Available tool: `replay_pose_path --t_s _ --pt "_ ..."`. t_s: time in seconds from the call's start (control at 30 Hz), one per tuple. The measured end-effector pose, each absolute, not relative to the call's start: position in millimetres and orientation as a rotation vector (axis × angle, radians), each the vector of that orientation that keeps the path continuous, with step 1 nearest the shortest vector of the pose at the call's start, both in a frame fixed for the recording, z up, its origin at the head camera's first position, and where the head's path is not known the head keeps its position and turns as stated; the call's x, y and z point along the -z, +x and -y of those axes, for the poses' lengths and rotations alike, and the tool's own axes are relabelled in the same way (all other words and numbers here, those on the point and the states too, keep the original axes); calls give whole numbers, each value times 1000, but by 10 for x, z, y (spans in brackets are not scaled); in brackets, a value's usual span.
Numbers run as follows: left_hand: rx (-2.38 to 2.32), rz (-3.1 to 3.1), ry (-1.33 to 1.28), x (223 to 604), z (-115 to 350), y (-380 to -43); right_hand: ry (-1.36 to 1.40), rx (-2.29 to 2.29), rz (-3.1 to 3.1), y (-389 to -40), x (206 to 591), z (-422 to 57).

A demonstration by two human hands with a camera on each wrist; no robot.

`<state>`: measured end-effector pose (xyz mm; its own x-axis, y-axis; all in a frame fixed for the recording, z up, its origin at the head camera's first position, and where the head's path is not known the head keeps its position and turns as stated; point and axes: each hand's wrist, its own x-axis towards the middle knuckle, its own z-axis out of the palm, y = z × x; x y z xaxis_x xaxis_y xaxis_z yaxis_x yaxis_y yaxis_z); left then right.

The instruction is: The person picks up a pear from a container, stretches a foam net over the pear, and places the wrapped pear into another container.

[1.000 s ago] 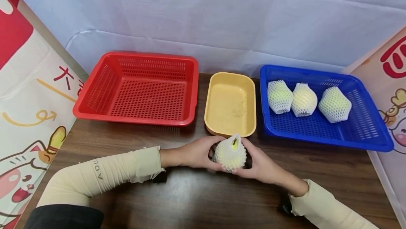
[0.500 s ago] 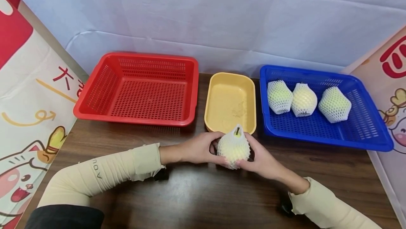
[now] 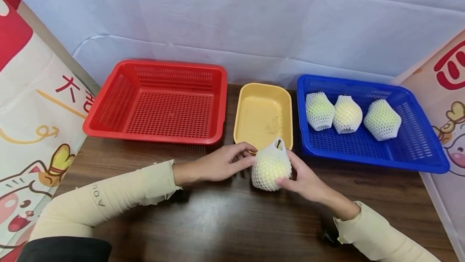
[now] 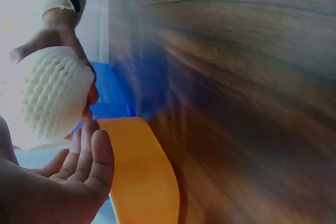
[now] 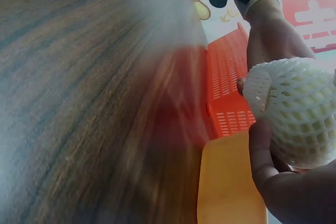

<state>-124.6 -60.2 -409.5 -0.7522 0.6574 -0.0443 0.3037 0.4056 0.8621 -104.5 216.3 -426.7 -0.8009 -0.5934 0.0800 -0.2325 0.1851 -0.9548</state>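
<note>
A pale yellow-green pear (image 3: 271,167) in a white foam net sleeve is held up in front of the yellow tub (image 3: 237,126), its stem poking out of the sleeve's top. My right hand (image 3: 305,179) grips it from the right, thumb on the near side. To its left is my left hand (image 3: 221,163), fingers loosely bent, with fingertips right at the sleeve in the head view. In the left wrist view the left hand's palm (image 4: 68,182) is turned up below the pear (image 4: 55,95). The right wrist view shows the right thumb (image 5: 260,142) against the net.
A red basket (image 3: 152,136) stands at the left with nothing in it. The blue basket (image 3: 367,155) at the right holds three more net-wrapped fruits (image 3: 347,114). A pale cloth hangs behind, and printed panels flank the dark wooden table (image 3: 218,225).
The pear has moved slightly right and up in the head view. The left hand has let go and drawn back to the left, while the right hand keeps its hold.
</note>
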Motion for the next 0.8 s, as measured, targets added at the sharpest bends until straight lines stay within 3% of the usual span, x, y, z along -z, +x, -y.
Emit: replay_pose_path --t_s 0.17,0.57,0.67,0.8 --pt "-1204 -2352 859 4052 703 -1247 -790 1640 -2197 -1042 4234 -2212" --pt "-882 -2869 1253 3692 1048 -1308 -787 1506 -2378 -1105 3913 -2444" --pt "-809 -3033 1198 3658 1146 -1364 -805 1482 -2408 -1157 3786 -2538" --pt "-628 -3129 933 3646 1215 -1404 -862 1419 -2455 -1252 3617 -2683"
